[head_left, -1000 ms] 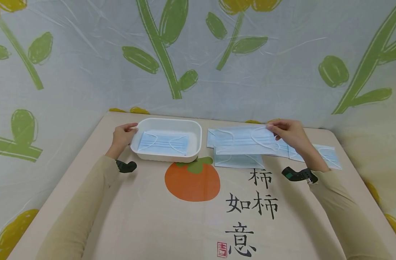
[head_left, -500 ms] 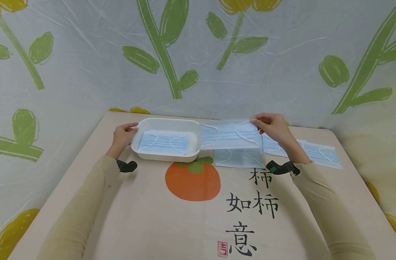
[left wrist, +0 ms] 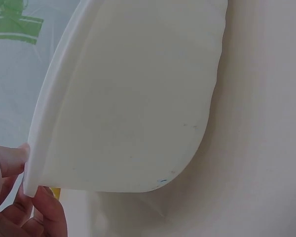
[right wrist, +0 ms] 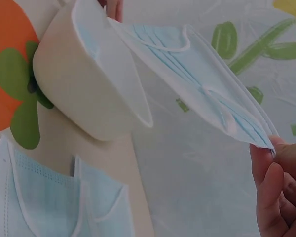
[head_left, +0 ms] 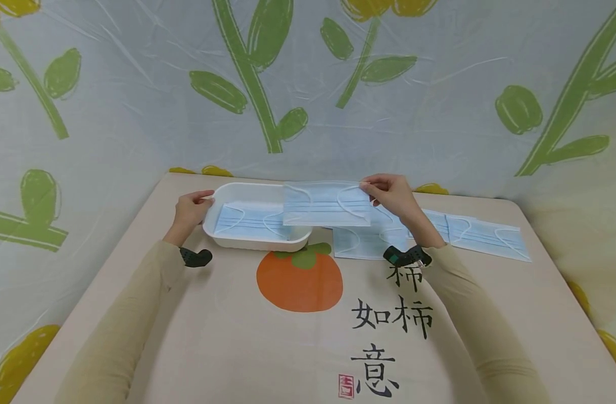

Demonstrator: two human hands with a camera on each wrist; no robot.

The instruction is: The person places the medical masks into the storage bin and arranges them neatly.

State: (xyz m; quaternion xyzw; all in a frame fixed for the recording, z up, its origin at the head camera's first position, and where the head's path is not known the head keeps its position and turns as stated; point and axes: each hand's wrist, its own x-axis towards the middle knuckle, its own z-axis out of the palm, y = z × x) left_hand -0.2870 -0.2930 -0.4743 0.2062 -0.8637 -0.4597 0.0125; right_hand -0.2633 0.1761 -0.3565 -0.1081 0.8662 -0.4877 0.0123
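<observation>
My right hand (head_left: 392,195) pinches a light blue face mask (head_left: 325,205) by its right end, thumb and fingertips at the corner. The mask stretches out flat to the left, overlapping the right part of a white plastic basin (head_left: 257,245) in the head view. In the right wrist view the held mask (right wrist: 187,79) hangs above the basin's rim. Inside the basin lies another blue mask (head_left: 239,223). My left hand (head_left: 191,215) grips the basin's left rim, with thumb and fingers on either side of it in the left wrist view (left wrist: 32,168).
Several more face masks (head_left: 494,240) lie overlapping on the table right of the basin, one nearer mask (head_left: 348,244) below the held one. The table cover (head_left: 227,336) bears a printed orange persimmon (head_left: 299,283) and black characters. A flowered curtain (head_left: 419,123) hangs behind the table.
My right hand has carried the pinched mask leftward from the other masks until it overlaps the basin. My left hand and the basin have stayed put.
</observation>
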